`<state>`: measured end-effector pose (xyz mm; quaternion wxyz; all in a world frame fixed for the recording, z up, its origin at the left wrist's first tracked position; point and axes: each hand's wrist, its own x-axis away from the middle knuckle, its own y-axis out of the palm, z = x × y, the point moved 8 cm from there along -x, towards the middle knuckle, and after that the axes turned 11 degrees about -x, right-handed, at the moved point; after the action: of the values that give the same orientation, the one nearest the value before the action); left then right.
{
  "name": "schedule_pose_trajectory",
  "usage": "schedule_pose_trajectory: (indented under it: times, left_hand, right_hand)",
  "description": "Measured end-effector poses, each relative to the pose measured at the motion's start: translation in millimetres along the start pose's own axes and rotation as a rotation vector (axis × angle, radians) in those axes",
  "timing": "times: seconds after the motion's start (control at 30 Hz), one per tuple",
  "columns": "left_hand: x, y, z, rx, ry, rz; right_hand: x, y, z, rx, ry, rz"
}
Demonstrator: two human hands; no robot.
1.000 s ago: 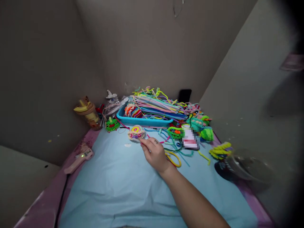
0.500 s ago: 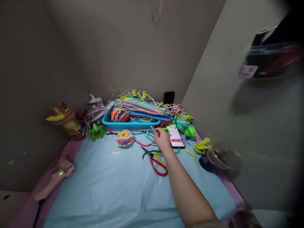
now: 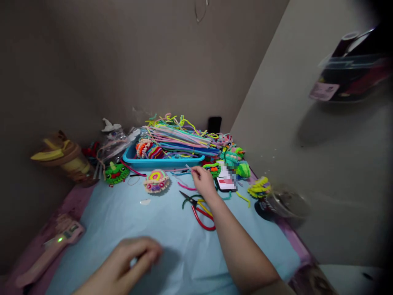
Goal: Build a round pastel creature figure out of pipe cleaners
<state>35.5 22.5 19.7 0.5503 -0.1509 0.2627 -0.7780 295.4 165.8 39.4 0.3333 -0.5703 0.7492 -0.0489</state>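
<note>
My right hand (image 3: 204,182) is closed in a pinch over the far middle of the cloth. A short pale-blue pipe cleaner (image 3: 188,167) sticks out from its fingertips. Below that wrist lie red-handled scissors (image 3: 202,215), blades pointing left. Low in the view, my left hand (image 3: 135,262) hovers over the cloth with curled fingers, smeared by motion; whether anything is between them I cannot make out. A round pipe-cleaner figure with a pink and yellow top (image 3: 156,181) sits left of my right hand. Just behind that hand are a green figure (image 3: 211,169) and a phone (image 3: 226,180).
A blue tray (image 3: 162,163) heaped with pipe cleaners (image 3: 178,137) stands at the back. To the left are a green frog-like figure (image 3: 116,174), a drink cup (image 3: 72,162) and a pink corded tool (image 3: 52,254) with a green light. A clear cup (image 3: 288,205) stands right.
My left hand has come into view from the bottom. My right hand still pinches the pipe cleaner and has shifted slightly left in the picture, as the camera view has turned a little.
</note>
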Motion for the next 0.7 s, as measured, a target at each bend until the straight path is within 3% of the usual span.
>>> schedule_pose_trajectory:
  times: [0.07,0.13,0.23,0.33,0.43,0.53,0.7]
  left_hand:
    - [-50.9,15.5,29.2,-0.002,0.055,-0.208]
    - [-95.2,11.3,45.3,0.042,0.032,-0.1]
    - [-127.7,3.2,36.9,0.224,-0.091,0.154]
    - [-130.1,4.9,16.1,0.385,-0.168,0.208]
    - [-125.8,7.6,6.8,0.446,-0.2,0.102]
    - [-123.7,3.8,7.5,0.442,-0.202,0.051]
    - [-123.1,-14.6,1.5,0.465,-0.201,0.193]
  right_hand:
    - [2.1,-0.7,-5.7,0.001,-0.007,-0.008]
    - [8.4,2.9,-20.8,-0.027,-0.046,-0.04]
    - [23.5,13.1,-51.2,-0.145,-0.122,-0.11]
    - [37.2,22.3,-66.9,-0.291,-0.056,-0.155]
    - [46.4,30.5,-72.3,-0.347,0.016,-0.195]
    - [51.6,34.1,-77.7,-0.254,-0.035,-0.214]
    - [53.8,34.5,-77.7,-0.163,-0.095,-0.242]
